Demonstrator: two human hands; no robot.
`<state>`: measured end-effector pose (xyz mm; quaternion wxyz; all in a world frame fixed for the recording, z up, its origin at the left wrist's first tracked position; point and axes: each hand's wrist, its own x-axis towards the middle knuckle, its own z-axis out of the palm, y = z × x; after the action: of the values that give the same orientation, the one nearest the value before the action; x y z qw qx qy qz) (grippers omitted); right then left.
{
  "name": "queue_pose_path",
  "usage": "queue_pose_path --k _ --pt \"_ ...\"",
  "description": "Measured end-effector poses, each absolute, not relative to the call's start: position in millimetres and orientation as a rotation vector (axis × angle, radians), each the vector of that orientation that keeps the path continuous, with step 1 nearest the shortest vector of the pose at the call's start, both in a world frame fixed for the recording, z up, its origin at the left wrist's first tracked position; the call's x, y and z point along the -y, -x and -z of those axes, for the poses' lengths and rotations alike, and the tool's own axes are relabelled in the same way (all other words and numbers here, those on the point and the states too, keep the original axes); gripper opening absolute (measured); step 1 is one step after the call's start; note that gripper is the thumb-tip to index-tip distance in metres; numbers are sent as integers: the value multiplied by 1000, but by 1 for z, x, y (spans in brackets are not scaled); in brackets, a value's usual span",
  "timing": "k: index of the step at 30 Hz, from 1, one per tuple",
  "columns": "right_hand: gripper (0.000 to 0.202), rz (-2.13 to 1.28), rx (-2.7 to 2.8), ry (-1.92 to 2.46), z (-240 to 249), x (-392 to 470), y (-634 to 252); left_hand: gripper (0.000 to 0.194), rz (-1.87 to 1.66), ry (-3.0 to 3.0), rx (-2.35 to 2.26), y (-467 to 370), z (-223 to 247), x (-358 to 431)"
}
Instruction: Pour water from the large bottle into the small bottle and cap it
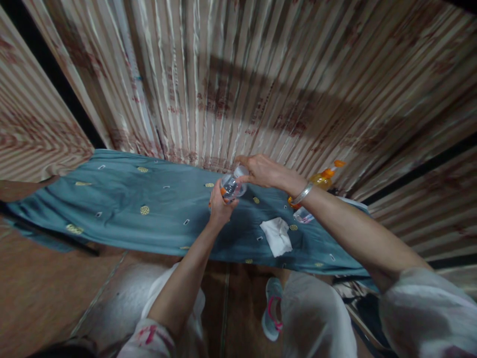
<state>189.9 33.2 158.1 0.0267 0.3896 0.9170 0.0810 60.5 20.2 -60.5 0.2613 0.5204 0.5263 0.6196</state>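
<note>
My left hand (221,206) is wrapped around a clear plastic bottle (235,189) with some orange on its side. The bottle is tilted, its top pointing up and to the right. At that top, my right hand (259,169) pinches a pale, see-through cap (240,172) between thumb and fingers. Whether the cap is on the bottle or just off it, I cannot tell. A silver bangle (302,194) circles my right wrist. Below my right forearm lies a folded white cloth or tissue (276,236).
A teal cloth with pineapple prints (122,199) covers the narrow bed or bench. Behind my right forearm stands an amber pump bottle (321,180) with an orange top, beside a clear plastic item (303,215). A striped curtain (223,89) hangs behind. A slipper (270,323) is on the floor.
</note>
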Motion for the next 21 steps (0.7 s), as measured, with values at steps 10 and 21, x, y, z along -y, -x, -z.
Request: queue_pose_path --k 10,21 --pt "38 -182 -2812 -1220 -156 -35 -195 92 -1655 -1424 -1414 -62 57 -16" --pt "30 -36 -2917 -1118 -164 -34 -201 89 -1656 -1436 -1402 -60 56 -15"
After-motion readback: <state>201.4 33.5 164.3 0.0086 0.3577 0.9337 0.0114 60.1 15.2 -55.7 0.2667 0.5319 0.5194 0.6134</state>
